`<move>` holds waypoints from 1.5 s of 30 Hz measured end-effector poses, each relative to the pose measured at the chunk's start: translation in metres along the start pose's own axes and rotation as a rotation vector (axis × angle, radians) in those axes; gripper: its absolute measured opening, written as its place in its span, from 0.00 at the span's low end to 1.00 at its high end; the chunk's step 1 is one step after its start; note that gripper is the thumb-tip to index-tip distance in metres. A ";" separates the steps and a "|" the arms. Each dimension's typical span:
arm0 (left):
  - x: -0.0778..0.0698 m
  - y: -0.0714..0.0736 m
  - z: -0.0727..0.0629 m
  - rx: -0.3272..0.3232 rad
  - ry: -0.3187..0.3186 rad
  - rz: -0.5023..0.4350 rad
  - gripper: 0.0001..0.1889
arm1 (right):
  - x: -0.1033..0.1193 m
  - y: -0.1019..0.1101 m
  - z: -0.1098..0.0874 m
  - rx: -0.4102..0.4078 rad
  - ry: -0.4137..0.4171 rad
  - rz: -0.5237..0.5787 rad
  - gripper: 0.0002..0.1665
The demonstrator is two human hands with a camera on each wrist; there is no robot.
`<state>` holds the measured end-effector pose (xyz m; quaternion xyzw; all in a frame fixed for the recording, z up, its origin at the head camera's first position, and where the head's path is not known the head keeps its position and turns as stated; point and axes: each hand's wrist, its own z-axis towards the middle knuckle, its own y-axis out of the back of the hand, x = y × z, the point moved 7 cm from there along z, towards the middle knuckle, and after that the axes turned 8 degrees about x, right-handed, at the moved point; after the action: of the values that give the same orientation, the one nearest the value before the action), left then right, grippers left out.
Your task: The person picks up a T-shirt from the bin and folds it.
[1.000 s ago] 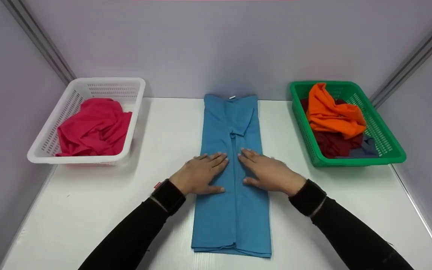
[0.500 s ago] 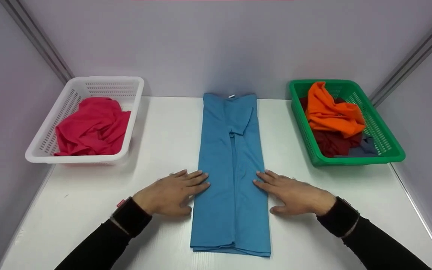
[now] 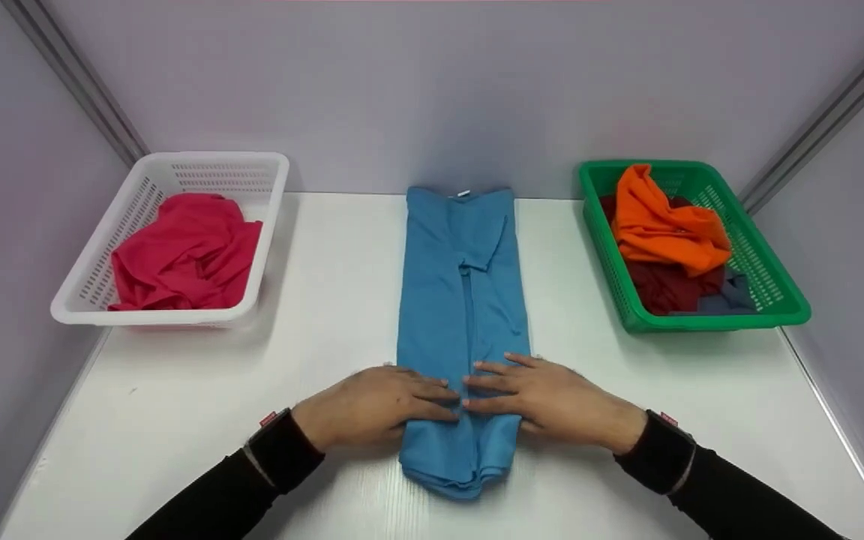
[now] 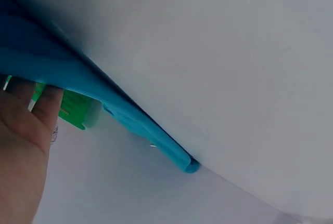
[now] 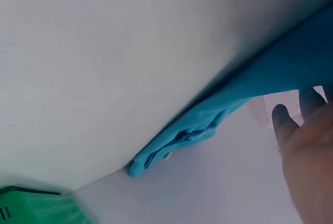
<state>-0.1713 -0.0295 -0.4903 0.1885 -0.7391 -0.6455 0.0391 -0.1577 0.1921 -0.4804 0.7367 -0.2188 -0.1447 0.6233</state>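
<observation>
A blue shirt (image 3: 436, 307), folded into a long strip, lies down the middle of the white table with its collar end against the back wall. My left hand (image 3: 372, 405) grips its left edge low down, fingers over the cloth and thumb hidden beneath. From the other side my right hand (image 3: 563, 401) holds the right edge in the same way, its fingertips near those of the left. Below the hands the hem end bunches and curves inward. Both wrist views show the shirt's side edge running away along the table, with fingers on top of the cloth.
At the back left stands a white basket (image 3: 271, 247) holding a crumpled pink-red garment (image 3: 188, 255). A green basket (image 3: 769, 281) at the back right contains an orange garment (image 3: 672, 232) over dark red and grey-blue cloth. Grey panel walls (image 3: 357, 90) enclose the table (image 3: 327, 300).
Both hands slid from the middle of the shirt out to its edges, then inward and nearer to me. They now grip it, and its lower end has drawn narrower and bunched.
</observation>
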 end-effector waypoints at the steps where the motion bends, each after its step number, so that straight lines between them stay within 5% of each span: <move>1: 0.001 0.005 0.001 -0.020 0.001 -0.053 0.25 | -0.003 0.005 0.001 -0.023 -0.016 0.038 0.40; 8: 0.007 0.036 -0.008 -0.259 0.019 -0.342 0.19 | -0.023 0.037 -0.007 -0.209 -0.145 0.365 0.36; 15: 0.013 0.054 -0.015 -0.367 0.032 -0.618 0.12 | -0.030 0.059 -0.018 -0.315 -0.066 0.689 0.42; 19: 0.024 0.061 -0.017 -0.457 0.111 -0.745 0.17 | -0.039 0.071 -0.025 -0.473 -0.058 0.763 0.28; 23: 0.040 0.067 -0.016 -0.535 0.257 -0.744 0.16 | -0.056 0.072 -0.026 -0.550 -0.203 0.758 0.17; 27: 0.059 0.067 -0.008 -0.548 0.354 -0.726 0.15 | -0.077 0.061 -0.019 -0.496 -0.393 0.729 0.13; 32: 0.090 0.063 0.004 -0.525 0.437 -0.697 0.15 | -0.105 0.045 -0.007 -0.394 -0.531 0.726 0.16; 39: 0.124 0.055 0.026 -0.437 0.555 -0.599 0.15 | -0.135 0.024 0.013 -0.276 -0.613 0.697 0.19; 45: 0.129 0.052 0.037 -0.386 0.593 -0.456 0.18 | -0.142 0.021 0.023 -0.277 -0.617 0.721 0.29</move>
<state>-0.3141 -0.0321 -0.4704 0.5142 -0.5008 -0.6820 0.1405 -0.2946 0.2411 -0.4727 0.4473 -0.6128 -0.1591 0.6318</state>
